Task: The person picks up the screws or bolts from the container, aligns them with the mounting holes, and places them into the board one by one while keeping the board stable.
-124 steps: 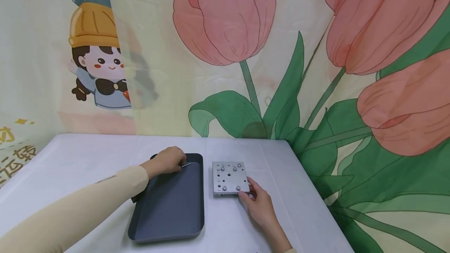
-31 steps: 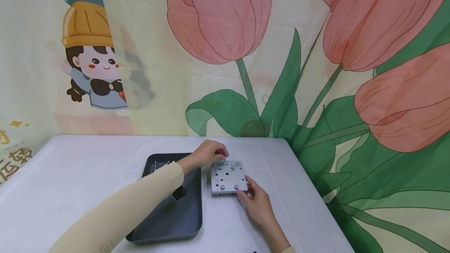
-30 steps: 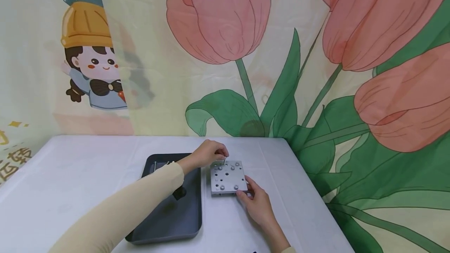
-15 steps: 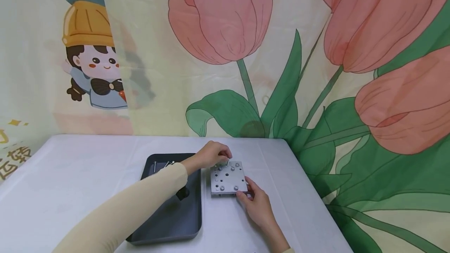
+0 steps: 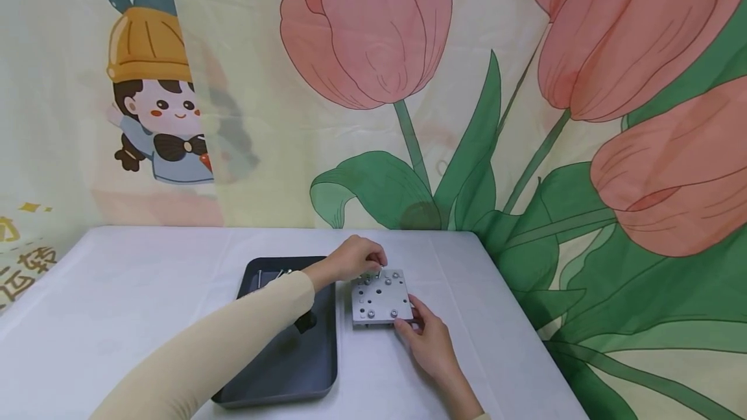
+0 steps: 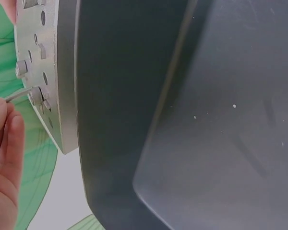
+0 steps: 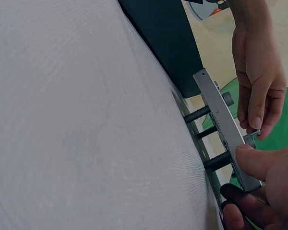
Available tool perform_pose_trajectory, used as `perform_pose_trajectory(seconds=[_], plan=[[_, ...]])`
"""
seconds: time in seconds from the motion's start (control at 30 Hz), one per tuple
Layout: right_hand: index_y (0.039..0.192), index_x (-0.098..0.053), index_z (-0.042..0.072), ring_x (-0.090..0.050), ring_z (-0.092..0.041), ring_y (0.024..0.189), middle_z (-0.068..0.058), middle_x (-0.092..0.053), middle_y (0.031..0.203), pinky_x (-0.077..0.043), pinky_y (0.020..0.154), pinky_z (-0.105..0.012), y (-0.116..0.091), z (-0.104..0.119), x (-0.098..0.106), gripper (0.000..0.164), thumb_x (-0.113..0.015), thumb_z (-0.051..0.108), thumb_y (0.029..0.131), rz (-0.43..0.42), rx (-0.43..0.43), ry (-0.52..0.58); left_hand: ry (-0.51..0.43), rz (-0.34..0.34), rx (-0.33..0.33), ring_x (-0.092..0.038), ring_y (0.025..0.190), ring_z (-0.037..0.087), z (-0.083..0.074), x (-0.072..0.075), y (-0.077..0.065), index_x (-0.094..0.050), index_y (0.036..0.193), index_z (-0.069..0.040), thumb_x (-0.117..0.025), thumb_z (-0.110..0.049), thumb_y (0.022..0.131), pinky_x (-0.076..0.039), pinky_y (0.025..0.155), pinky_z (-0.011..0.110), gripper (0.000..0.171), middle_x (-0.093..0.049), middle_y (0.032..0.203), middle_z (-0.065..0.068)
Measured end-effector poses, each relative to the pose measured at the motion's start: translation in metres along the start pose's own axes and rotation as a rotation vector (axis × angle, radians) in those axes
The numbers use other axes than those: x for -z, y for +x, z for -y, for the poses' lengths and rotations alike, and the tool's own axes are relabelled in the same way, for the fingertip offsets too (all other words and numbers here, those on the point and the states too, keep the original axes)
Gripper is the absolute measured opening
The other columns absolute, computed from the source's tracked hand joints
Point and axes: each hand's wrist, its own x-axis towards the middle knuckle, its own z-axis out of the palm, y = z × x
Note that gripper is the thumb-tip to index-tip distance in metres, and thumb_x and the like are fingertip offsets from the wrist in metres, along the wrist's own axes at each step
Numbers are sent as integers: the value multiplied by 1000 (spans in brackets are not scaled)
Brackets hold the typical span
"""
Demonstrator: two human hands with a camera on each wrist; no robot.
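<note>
1. Metal pin [image 6: 19, 94], pinched by the left hand [image 5: 356, 258], is over the far side of the plate [image 5: 386, 301]; keeping it straight should help.
2. Right hand [image 5: 430, 342] grips the plate's near right corner; steady pressure seems wise.
3. Plate and dark tray [image 5: 292, 365] sit side by side on the counter [image 5: 496, 355].

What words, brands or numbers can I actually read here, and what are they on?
"运转", as best I can read it: brown lettering on the printed wall cloth, at the head view's left edge.
Gold lettering above it: cut off, unreadable.
Metal plate and tray: no lettering I can make out.
</note>
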Motion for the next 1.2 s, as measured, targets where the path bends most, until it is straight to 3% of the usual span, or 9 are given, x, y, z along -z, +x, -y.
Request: perform_pose_trajectory(seconds=[0.83,1.0,1.2], plan=[[155,-54,8,-65,-20,112,-11,-72,128,-59,95,-36,0,3,0,66,-80,23,96,6,-25,25,12,-8,34,-62,80,8,11,-7,-1,-79,100,-11,-76,-5,98,-54,80,30,7,-73,87,-6],[155,-54,8,-65,-19,110,-11,-72,126,-59,93,-34,0,2,0,66,-81,23,96,7,-28,22,41,18,12,-63,82,10,11,-8,-1,-80,101,-11,-75,-4,98,-55,82,31,9,-75,89,-4],[155,-53,8,-65,-19,111,-10,-72,126,-59,94,-33,0,0,0,66,-80,23,97,7,-26,17,81,40,-16,-67,88,9,12,3,-4,-80,109,-10,-74,-6,99,-56,85,30,13,-77,97,-3]])
